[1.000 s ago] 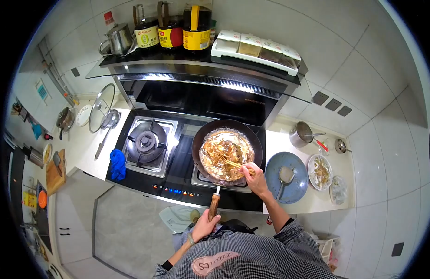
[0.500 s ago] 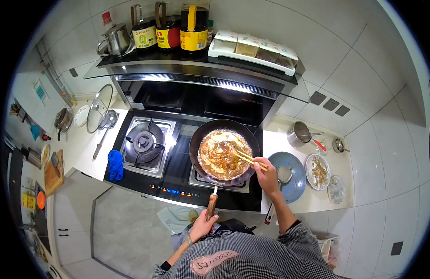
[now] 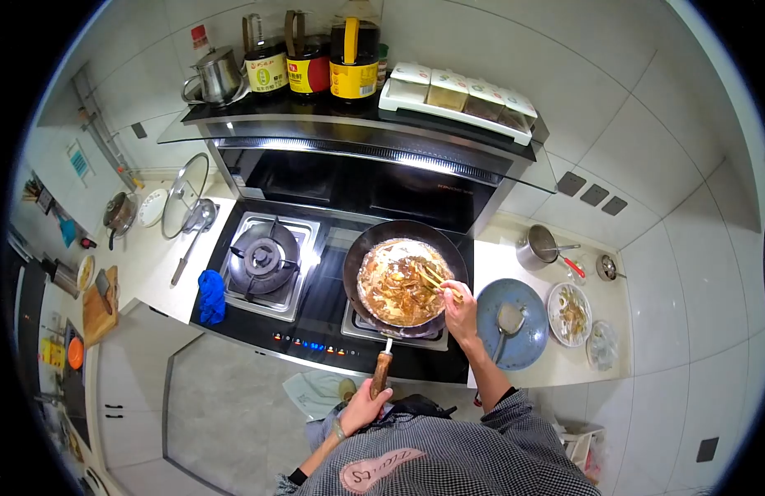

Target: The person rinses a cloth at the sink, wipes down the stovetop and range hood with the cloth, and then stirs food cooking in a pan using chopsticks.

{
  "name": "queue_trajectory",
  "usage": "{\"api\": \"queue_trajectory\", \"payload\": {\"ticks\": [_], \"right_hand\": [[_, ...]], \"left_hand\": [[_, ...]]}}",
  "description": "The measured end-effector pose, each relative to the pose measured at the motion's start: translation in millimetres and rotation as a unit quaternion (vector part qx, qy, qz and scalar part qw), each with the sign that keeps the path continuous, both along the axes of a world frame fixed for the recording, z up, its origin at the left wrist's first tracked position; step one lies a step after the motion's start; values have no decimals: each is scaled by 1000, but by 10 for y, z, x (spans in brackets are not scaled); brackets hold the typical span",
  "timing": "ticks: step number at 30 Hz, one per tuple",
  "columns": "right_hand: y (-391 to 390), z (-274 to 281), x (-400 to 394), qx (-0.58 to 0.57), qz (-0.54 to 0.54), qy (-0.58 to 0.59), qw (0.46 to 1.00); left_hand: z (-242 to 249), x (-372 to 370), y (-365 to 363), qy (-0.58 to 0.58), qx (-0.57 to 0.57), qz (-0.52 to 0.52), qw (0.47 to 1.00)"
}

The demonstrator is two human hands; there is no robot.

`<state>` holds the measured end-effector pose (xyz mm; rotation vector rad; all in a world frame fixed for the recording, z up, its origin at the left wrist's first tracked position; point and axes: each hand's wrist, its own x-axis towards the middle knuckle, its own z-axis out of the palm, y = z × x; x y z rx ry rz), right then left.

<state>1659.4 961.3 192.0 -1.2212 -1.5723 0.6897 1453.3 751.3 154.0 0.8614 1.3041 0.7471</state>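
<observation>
A dark wok (image 3: 362, 252) sits on the right burner, full of brown food in sauce (image 3: 399, 288). My left hand (image 3: 364, 405) grips the wok's wooden handle (image 3: 381, 372) at the stove's front edge. Over the wok's right rim my right hand (image 3: 459, 306) holds a pair of chopsticks (image 3: 433, 280), their tips down in the food.
The left burner (image 3: 262, 256) is bare, with a blue cloth (image 3: 209, 296) beside it. Right of the stove lie a blue plate with a spatula (image 3: 510, 322), a small plate of scraps (image 3: 568, 314) and a steel pot (image 3: 537, 245). Oil bottles (image 3: 353, 58) stand on the hood.
My right hand has drawn back toward the wok's right rim and then shifted the chopsticks through the food. The left hand stays on the handle.
</observation>
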Motion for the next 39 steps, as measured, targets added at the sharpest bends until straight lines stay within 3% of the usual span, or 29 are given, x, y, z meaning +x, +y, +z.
{"api": "queue_trajectory", "payload": {"ticks": [2, 4, 9, 20, 28, 35, 39], "right_hand": [[-20, 115, -38, -3, -2, -8, 1000], [-2, 200, -69, 69, 15, -104, 992], [-14, 118, -189, 83, 69, -149, 983], [-292, 223, -187, 50, 176, -171, 968], [-190, 212, 59, 69, 97, -115, 986], [-196, 234, 277, -96, -19, 110, 989], [-218, 153, 262, -154, -33, 63, 985]], "left_hand": [[-48, -2, -4, 7, 4, -7, 1000], [-57, 0, -7, -1, 4, -5, 1000], [8, -3, 2, -16, 0, -2, 1000], [-49, 13, -7, -21, 0, 2, 1000], [2, 26, -13, 3, 5, 3, 1000], [-29, 14, -26, 11, 12, 9, 1000], [-53, 14, -20, 14, 12, 7, 1000]]}}
